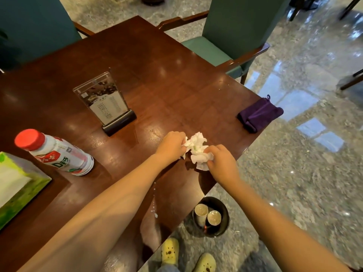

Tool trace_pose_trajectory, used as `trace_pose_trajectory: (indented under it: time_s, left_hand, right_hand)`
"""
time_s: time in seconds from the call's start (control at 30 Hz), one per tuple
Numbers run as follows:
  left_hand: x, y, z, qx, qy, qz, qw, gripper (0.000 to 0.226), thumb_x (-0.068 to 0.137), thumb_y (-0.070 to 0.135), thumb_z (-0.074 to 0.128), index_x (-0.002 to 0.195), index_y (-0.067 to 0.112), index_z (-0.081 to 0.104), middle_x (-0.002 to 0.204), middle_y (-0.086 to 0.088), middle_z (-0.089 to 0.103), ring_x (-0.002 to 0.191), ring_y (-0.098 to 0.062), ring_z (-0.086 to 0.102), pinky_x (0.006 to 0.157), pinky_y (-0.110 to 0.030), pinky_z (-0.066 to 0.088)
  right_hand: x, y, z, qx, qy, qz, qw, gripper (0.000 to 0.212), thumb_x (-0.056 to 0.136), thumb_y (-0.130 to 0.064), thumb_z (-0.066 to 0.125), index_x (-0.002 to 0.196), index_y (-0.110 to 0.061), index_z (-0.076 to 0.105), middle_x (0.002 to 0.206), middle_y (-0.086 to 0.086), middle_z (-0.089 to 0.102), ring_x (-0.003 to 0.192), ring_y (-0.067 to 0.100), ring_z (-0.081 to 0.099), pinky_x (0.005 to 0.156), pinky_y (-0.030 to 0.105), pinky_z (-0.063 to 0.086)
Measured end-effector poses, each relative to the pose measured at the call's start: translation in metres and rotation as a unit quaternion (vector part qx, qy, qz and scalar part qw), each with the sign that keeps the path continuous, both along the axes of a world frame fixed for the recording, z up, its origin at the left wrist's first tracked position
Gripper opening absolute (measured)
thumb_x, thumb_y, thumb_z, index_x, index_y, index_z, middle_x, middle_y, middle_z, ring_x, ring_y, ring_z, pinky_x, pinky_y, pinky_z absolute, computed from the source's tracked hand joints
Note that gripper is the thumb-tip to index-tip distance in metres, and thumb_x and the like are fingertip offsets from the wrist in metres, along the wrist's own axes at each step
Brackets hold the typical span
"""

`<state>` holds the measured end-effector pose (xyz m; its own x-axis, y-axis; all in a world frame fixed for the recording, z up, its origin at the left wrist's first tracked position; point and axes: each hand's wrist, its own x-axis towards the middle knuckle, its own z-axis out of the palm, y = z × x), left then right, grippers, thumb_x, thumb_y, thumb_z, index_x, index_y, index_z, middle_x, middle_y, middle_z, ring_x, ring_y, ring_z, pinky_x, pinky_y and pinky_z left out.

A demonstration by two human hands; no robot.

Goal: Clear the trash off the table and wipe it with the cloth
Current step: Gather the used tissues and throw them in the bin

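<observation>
Crumpled white tissues [197,148] lie near the right edge of the dark wooden table [157,79]. My left hand [171,145] grips their left side and my right hand [222,162] grips their right side. A folded purple cloth [260,114] rests on the table's right corner, apart from both hands. On the floor below the table edge stands a small black trash bin [224,224] with two paper cups [207,214] inside it.
A white bottle with a red cap [54,152] lies on its side at the left, next to a green tissue box [17,185]. An acrylic menu stand [106,103] sits mid-table. Teal chairs [231,36] stand behind. White droplets [154,205] mark the near table edge.
</observation>
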<state>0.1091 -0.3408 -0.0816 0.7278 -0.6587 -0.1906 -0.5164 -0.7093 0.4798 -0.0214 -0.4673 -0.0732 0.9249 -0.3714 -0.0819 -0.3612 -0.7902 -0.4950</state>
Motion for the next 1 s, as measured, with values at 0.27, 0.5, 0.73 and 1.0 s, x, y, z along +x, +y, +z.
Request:
trace_pose_trajectory:
  time_s: [0.27,0.5,0.73,1.0]
  left_hand:
    - [-0.009,-0.002,-0.005,-0.049,0.034,0.057,0.997,0.032,0.08,0.007,0.06,0.107,0.016,0.046,0.097,-0.011,0.065,0.082,-0.029,0.064,0.066,-0.042,0.053]
    - [-0.011,0.008,-0.001,-0.082,0.003,0.072,0.994,0.036,0.081,0.013,0.062,0.115,0.021,0.051,0.105,-0.004,0.062,0.09,-0.024,0.061,0.065,-0.028,0.043]
    - [0.031,-0.012,0.008,-0.017,-0.092,-0.007,0.996,0.016,0.084,0.018,0.064,0.099,0.019,0.07,0.124,-0.003,0.059,0.123,-0.025,0.041,0.099,-0.038,0.036]
    - [0.033,-0.023,0.002,0.067,-0.072,-0.068,0.993,0.01,0.087,0.017,0.056,0.095,0.016,0.063,0.099,-0.007,0.065,0.102,-0.027,0.054,0.07,-0.034,0.04]
  right_hand:
    - [0.016,-0.015,0.025,-0.016,-0.062,-0.032,0.997,0.035,0.086,-0.003,0.049,0.118,-0.013,0.059,0.118,0.011,0.052,0.106,0.029,0.05,0.079,0.033,0.041]
    - [0.048,-0.018,0.016,0.022,-0.043,-0.05,0.998,0.033,0.086,-0.003,0.043,0.114,-0.011,0.059,0.113,0.012,0.055,0.103,0.031,0.053,0.081,0.039,0.045]
    - [0.043,-0.027,0.004,0.007,-0.035,-0.053,0.998,0.033,0.089,-0.005,0.046,0.117,-0.01,0.063,0.116,0.012,0.059,0.11,0.029,0.051,0.083,0.035,0.041]
    - [0.015,-0.021,-0.013,0.05,0.034,0.022,0.998,0.038,0.093,-0.031,0.053,0.126,-0.012,0.058,0.126,0.013,0.056,0.116,0.032,0.049,0.097,0.038,0.039]
